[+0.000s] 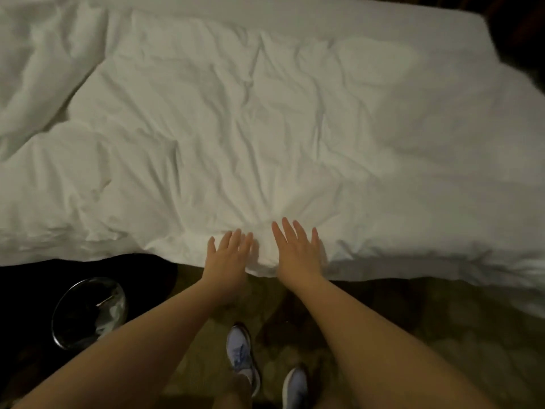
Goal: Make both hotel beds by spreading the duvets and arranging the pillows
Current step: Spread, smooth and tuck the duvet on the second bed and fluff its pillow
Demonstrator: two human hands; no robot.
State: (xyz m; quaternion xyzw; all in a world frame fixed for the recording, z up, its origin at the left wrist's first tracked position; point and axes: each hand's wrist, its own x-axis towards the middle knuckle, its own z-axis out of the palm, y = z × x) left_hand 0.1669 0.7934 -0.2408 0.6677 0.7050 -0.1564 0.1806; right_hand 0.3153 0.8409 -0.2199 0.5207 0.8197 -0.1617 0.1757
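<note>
In the lower left of the frame stands a round dark bin with a clear plastic bag inside (88, 312). Above it, the big white crumpled duvet (265, 128) fills the top of the frame, and it is bunched up in the upper left. Just left of the middle, the person's left hand (228, 253) lies flat on the duvet's near edge, fingers straight and a little apart, holding nothing. Below it are two light blue shoes (241, 355). Just beside it, the right hand (296, 249) lies flat too, fingers spread wide, with wrinkles fanning out above it. In the lower right is the dark patterned carpet (413, 335).
</note>
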